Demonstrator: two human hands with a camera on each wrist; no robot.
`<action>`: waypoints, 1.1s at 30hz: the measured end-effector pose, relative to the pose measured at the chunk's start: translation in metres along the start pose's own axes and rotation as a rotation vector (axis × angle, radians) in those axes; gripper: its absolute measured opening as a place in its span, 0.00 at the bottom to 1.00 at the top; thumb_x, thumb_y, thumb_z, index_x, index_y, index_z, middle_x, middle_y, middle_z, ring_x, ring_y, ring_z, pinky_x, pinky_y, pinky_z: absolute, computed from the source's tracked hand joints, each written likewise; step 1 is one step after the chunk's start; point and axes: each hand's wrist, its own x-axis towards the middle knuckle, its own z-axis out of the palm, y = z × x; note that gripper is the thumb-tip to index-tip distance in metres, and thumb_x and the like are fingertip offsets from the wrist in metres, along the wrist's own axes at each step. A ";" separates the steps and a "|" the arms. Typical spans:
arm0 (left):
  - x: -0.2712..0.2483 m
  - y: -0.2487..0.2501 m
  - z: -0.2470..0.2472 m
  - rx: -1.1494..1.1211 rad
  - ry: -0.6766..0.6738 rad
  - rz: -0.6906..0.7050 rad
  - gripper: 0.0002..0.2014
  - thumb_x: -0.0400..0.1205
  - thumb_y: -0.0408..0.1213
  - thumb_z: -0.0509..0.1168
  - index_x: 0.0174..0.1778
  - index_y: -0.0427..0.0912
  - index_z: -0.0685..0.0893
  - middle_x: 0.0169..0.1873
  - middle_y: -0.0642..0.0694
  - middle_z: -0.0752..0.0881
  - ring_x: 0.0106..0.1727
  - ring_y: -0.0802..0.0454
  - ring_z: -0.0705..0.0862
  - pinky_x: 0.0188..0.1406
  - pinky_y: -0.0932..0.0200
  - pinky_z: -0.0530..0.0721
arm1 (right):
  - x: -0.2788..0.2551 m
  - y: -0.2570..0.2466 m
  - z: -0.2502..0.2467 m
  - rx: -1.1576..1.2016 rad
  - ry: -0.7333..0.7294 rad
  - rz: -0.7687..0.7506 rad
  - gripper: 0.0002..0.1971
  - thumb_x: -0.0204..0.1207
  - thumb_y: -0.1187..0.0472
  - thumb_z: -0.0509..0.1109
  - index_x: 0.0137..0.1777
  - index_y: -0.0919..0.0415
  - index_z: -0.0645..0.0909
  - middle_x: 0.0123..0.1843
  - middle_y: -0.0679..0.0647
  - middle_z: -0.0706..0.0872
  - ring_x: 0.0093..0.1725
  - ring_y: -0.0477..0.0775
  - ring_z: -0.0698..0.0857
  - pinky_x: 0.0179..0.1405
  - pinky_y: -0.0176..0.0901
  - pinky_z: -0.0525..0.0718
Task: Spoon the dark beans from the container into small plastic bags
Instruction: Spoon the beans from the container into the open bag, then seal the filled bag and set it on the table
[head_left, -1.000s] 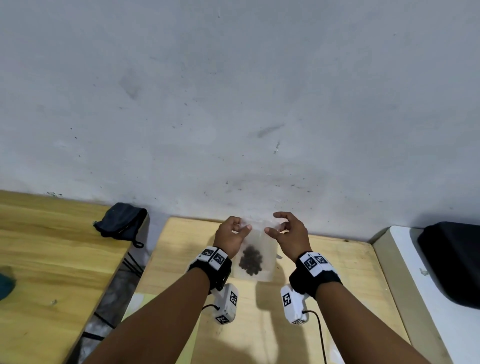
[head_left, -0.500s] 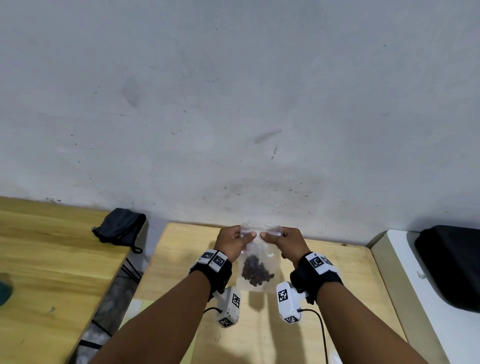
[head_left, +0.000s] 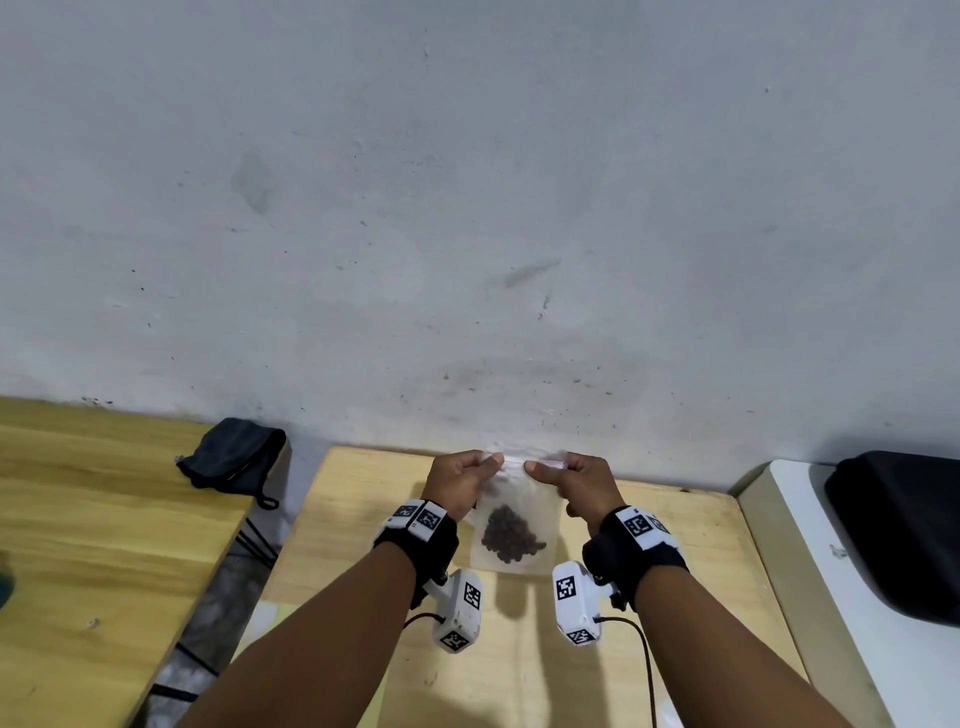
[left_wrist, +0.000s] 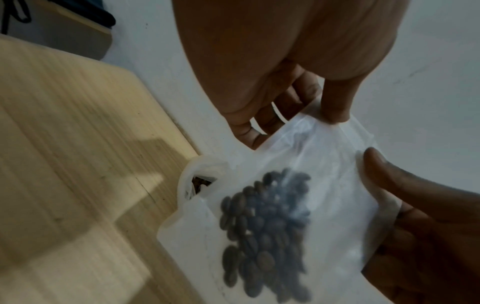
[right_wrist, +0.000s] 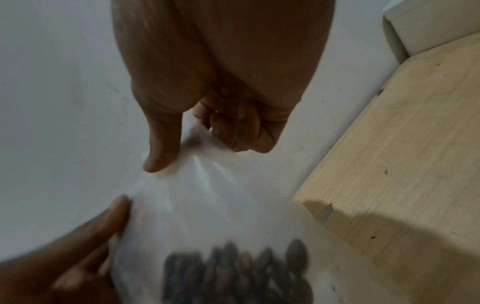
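A small clear plastic bag (head_left: 519, 499) hangs in the air above the light wooden table (head_left: 353, 499), with a clump of dark beans (head_left: 511, 535) in its lower half. My left hand (head_left: 460, 480) pinches the bag's top edge at the left. My right hand (head_left: 576, 480) pinches the same edge at the right, thumbs nearly meeting. In the left wrist view the bag (left_wrist: 306, 185) and beans (left_wrist: 265, 230) show close up. A white container (left_wrist: 197, 181) with beans inside sits behind the bag. The right wrist view shows my thumb and curled fingers on the bag (right_wrist: 197, 185).
A dark cloth pouch (head_left: 234, 457) lies at the corner of a second wooden table (head_left: 104, 545) on the left. A white surface (head_left: 841, 571) with a black case (head_left: 904, 525) stands on the right. A grey wall (head_left: 467, 208) rises just behind the table.
My hands have come closer together on the bag's top edge, and my right hand's spread fingers have closed into a pinch. The bag now hangs flatter, its top drawn straight.
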 end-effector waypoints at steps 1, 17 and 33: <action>0.001 0.000 -0.002 -0.008 -0.004 0.001 0.14 0.77 0.39 0.73 0.39 0.28 0.87 0.35 0.36 0.87 0.37 0.43 0.84 0.42 0.49 0.81 | 0.002 0.001 -0.002 0.004 0.001 0.014 0.10 0.66 0.55 0.84 0.38 0.57 0.86 0.30 0.47 0.82 0.27 0.46 0.75 0.29 0.38 0.67; 0.006 0.002 -0.003 0.006 0.008 -0.044 0.07 0.80 0.37 0.69 0.41 0.40 0.91 0.34 0.43 0.90 0.34 0.46 0.85 0.38 0.56 0.83 | 0.010 0.012 -0.004 0.067 0.058 0.036 0.17 0.72 0.52 0.79 0.29 0.53 0.76 0.24 0.43 0.75 0.25 0.48 0.65 0.26 0.37 0.62; -0.012 -0.044 -0.028 0.123 0.141 -0.080 0.15 0.66 0.20 0.74 0.41 0.44 0.86 0.35 0.44 0.85 0.35 0.46 0.82 0.31 0.58 0.81 | -0.003 0.069 0.019 -0.151 0.037 0.103 0.05 0.72 0.69 0.78 0.44 0.60 0.88 0.36 0.50 0.86 0.27 0.45 0.79 0.21 0.35 0.74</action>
